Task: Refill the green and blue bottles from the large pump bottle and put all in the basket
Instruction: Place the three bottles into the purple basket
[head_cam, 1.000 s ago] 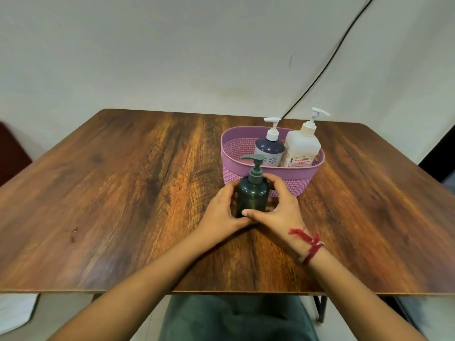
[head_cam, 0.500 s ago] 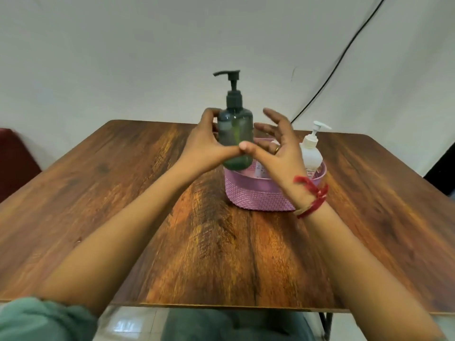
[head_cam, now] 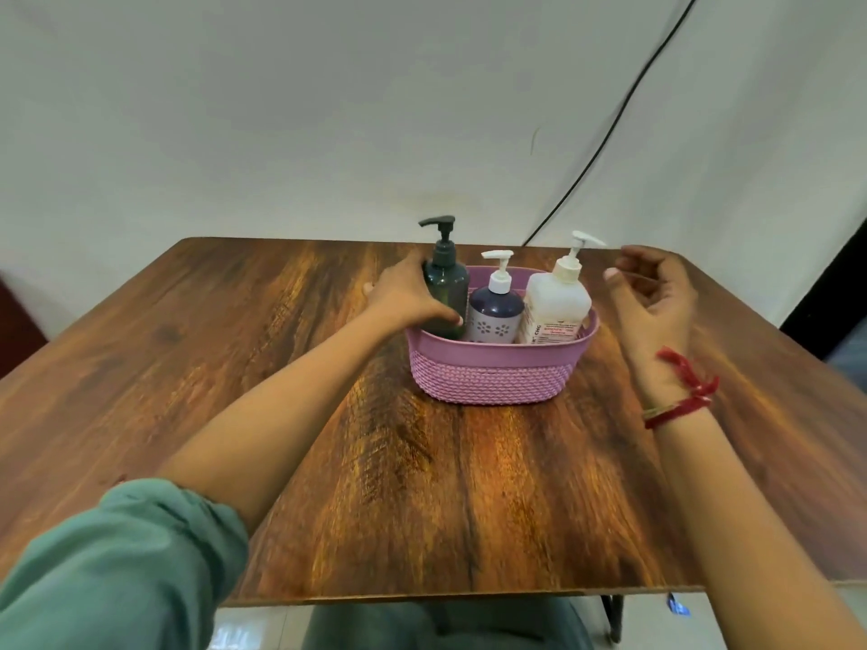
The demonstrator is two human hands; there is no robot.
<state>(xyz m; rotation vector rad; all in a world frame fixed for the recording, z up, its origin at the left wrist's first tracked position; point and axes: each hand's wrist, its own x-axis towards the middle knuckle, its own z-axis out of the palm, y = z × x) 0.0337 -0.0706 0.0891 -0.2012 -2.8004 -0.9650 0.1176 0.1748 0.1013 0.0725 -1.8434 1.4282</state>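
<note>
Left hand [head_cam: 408, 297] grips the green bottle [head_cam: 445, 288] round its body at the left end of the pink basket [head_cam: 497, 372]; thumb in front, fingers hidden behind. Right hand [head_cam: 657, 302] hangs apart, right of the basket, fingers loosely curled, holding nothing. Blue bottle [head_cam: 496, 316] mid-basket, large pump bottle [head_cam: 556, 307] at right (label print unreadable). All three bases hidden by the basket wall. Wooden table [head_cam: 234, 344]; pale wall behind, black cable [head_cam: 610, 133] running down it.

Plain room with wooden table [head_cam: 197, 368], white wall [head_cam: 281, 110].
</note>
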